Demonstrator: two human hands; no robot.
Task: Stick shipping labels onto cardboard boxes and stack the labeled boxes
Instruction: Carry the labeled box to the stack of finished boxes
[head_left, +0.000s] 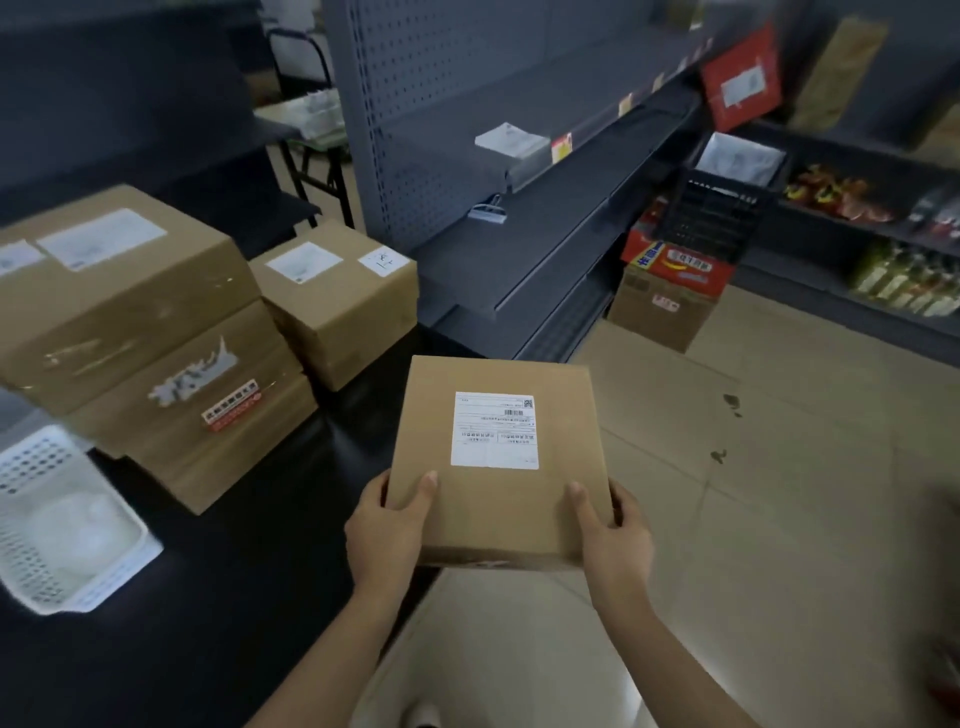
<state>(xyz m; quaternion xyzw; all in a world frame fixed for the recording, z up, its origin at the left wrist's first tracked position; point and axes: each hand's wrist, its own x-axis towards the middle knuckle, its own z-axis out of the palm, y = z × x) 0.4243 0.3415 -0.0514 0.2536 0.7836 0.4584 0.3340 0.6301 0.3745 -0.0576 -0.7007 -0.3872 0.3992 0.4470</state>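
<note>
I hold a flat cardboard box (498, 499) in the air over the right edge of the black table (249, 597). A white shipping label (494, 430) is stuck on its top. My left hand (387, 530) grips the near left corner, thumb on top. My right hand (613, 535) grips the near right corner the same way. To the left stands a stack of two large labeled boxes (145, 338). A smaller labeled box (337, 301) stands behind them on the table.
A white perforated plastic basket (62, 525) sits at the table's left edge. Dark metal shelving (519, 218) rises behind the table. On the tiled floor to the right stand a cardboard box (660, 312) and a black crate (722, 208).
</note>
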